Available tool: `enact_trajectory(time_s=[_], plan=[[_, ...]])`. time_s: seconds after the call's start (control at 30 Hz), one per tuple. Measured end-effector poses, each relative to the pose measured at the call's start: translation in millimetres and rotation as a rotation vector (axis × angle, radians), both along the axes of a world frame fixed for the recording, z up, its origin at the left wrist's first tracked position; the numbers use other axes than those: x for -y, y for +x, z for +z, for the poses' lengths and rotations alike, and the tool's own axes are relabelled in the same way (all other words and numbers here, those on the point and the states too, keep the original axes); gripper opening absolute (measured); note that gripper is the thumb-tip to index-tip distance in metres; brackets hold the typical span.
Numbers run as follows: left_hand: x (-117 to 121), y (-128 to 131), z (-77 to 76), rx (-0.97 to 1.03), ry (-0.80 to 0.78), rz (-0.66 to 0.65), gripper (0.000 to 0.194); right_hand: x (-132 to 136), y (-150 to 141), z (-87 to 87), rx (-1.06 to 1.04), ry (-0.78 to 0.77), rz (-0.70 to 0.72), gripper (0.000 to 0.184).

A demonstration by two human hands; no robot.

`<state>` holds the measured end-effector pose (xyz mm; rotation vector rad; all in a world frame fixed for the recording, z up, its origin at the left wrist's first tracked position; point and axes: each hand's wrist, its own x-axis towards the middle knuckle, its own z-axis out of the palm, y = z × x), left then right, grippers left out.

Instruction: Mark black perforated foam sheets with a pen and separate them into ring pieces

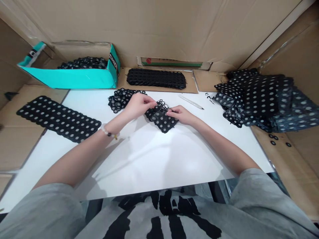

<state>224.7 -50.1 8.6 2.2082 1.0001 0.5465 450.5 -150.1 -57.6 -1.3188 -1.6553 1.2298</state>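
Black holed mat sits in the middle of the white surface, tipped so that one corner points at the person. Both hands are on it. The left hand pinches the far top edge, where some loose black loops stick up. The right hand holds the mat's right side, with its fingers pressed on the black holes. Neither hand is open wide, and the two hands are close together. A bead bracelet sits on the left wrist.

A pile of black loops lies just past the left hand. Farther left, a long black mat lies slanted on the surface, near its left edge. Behind the hands, a long black strip rests on brown cardboard. A teal box holds more black pieces. On the right, a big heap of black mats hangs over the surface's edge. A white pen-shaped tool lies near it, and small black rings sit on the cardboard nearby.

The white surface runs from the hands down to its near edge, with both arms lying over it. Cardboard walls stand at the back and sides.
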Motion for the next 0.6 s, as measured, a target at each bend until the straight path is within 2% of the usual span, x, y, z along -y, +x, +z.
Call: enact_trajectory(time_s=[0.13, 0.23, 0.37, 0.43, 0.5, 0.6], plan=[[-35.8, -32.4, 27.0, 0.071, 0.073, 0.306, 0.027, 0.7, 1.3, -1.4, 0.053, 0.064, 0.01, 0.053], [-61.5, -58.4, 38.6, -0.04, 0.017, 0.382, 0.03, 1.0, 0.3, -2.6, 0.064, 0.061, -0.011, 0.054], [-81.7, -72.1, 29.2, -0.302, 0.016, 0.354, 0.033, 1.4, -1.2, -3.0, 0.06, 0.048, -0.03, 0.053], [-84.9, -71.0, 22.5, -0.356, 0.066, 0.357, 0.035, 1.9, -1.4, -2.6, 0.054, 0.049, -0.037, 0.052], [-82.3, -66.8, 20.3, -0.329, 0.133, 0.352, 0.033, 2.4, -1.5, -1.9, 0.042, 0.032, -0.044, 0.051], [-64.6, -53.7, 25.0, -0.211, 0.222, 0.207, 0.025, 1.9, -2.1, -0.1, 0.004, -0.036, -0.071, 0.049]])
